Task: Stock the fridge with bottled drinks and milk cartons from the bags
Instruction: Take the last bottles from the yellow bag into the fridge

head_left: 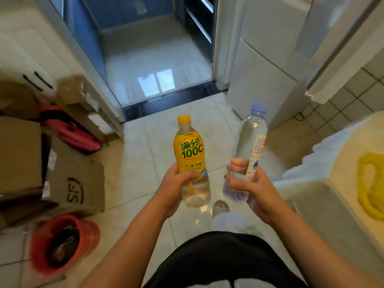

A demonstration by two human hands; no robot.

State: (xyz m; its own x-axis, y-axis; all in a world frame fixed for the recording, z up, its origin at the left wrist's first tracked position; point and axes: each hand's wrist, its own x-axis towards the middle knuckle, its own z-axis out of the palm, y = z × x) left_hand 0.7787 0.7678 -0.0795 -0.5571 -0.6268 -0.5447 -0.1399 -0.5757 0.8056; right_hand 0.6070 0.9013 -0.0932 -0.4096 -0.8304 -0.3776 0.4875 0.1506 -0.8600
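Observation:
My left hand (176,187) grips the lower half of a yellow-labelled drink bottle (190,150) with a yellow cap, held upright over the tiled floor. My right hand (247,183) grips a clear water bottle (250,142) with a pale purple cap and a white label, tilted slightly right. The two bottles are a short gap apart in front of me. A white fridge (264,65) stands ahead on the right with its doors closed. A yellow bag (371,186) lies on a white surface at the right edge.
Cardboard boxes (74,183) and a red object are stacked along the left wall. A red bucket (62,242) sits on the floor at lower left. An open doorway (158,65) with a dark threshold lies straight ahead. A white cloth-covered table (324,163) is on my right.

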